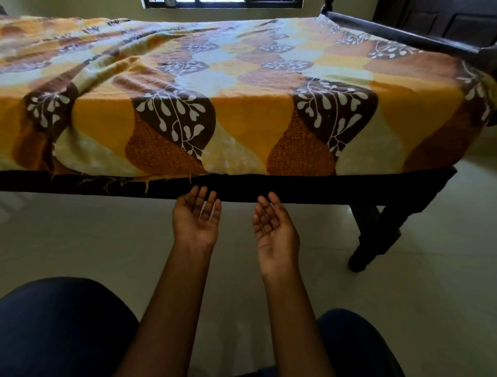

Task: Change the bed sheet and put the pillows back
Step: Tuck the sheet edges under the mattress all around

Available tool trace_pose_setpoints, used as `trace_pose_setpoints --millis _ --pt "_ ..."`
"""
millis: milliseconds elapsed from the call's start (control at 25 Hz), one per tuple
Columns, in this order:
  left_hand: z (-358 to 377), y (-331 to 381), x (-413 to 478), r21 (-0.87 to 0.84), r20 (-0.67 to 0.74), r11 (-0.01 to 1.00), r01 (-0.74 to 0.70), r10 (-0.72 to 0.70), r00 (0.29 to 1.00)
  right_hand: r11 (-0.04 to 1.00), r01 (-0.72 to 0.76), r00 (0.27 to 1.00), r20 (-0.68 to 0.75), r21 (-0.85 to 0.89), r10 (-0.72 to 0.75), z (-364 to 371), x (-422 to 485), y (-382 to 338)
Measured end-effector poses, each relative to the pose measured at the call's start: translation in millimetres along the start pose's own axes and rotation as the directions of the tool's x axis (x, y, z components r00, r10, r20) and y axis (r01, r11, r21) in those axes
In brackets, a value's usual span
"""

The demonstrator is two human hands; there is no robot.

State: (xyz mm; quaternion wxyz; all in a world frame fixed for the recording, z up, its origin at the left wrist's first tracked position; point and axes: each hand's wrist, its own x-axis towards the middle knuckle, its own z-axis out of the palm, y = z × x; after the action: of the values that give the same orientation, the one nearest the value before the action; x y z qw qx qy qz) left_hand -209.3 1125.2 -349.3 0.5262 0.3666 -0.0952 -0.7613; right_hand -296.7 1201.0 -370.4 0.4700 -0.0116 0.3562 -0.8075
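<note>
Knees [61, 323] in dark trousers sit closest to me at the bottom, w/ both forearms reaching out over them toward the bed. Left hand [195, 215] and right hand [273, 228] are both palm-up, fingers loosely spread and a bit curled, holding nothing. Fingertips of both just reach the dark bed frame rail [322, 188] at the near edge; can't tell if they actually touch it or only hover just beside it.

Bed sheet [242, 113], the orange/brown/cream leaf print, is spread across the mattress. Near side and right end look pulled fairly smooth and tucked down to the rail. Far-left part is rumpled, w/ folds running diagonally. A frayed bit of hem [150, 180] hangs loose over the rail, left of my left hand. No pillows in view anywhere, so they're off the bed or out of shot. Window [223, 2] at the far wall, pale tiled floor [430, 269] under the bed.

Step, by my read: tucking the near edge under the mattress, prob. mid-way through fitting the sheet. Next move needs fingers slid under the mattress edge, the loose hem pushed in, then working left along the rail to pull out those wrinkles. Pillows come after.
</note>
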Motion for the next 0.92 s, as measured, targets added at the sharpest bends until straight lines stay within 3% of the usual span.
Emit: trace_pose_setpoints --millis 120,280,560,720,920 --pt "-10.5 18.6 5.8 0.017 -0.085 0.998 -0.061 0.062 0.994 0.986 -0.079 0.993 0.077 -0.148 0.092 22.2 -4.9 11.0" --pt "-15.1 56.3 3.4 -0.103 -0.127 0.992 -0.069 0.056 0.99 0.94 -0.145 0.967 0.158 -0.31 0.202 57.2 -2.8 24.1" --pt "-13.3 119.1 29.9 -0.085 -0.182 0.993 -0.088 0.071 0.981 0.892 -0.262 0.926 0.165 -0.369 0.341 115.8 6.4 84.9" --pt "-39.9 148.4 54.7 -0.007 -0.14 0.997 -0.08 0.078 0.987 0.936 -0.221 0.959 0.112 -0.275 0.26 139.3 20.0 123.0" --pt "-65.4 162.5 74.4 0.125 -0.098 0.992 -0.016 0.028 0.995 0.983 -0.142 0.988 -0.08 -0.119 0.133 146.4 33.2 148.3"
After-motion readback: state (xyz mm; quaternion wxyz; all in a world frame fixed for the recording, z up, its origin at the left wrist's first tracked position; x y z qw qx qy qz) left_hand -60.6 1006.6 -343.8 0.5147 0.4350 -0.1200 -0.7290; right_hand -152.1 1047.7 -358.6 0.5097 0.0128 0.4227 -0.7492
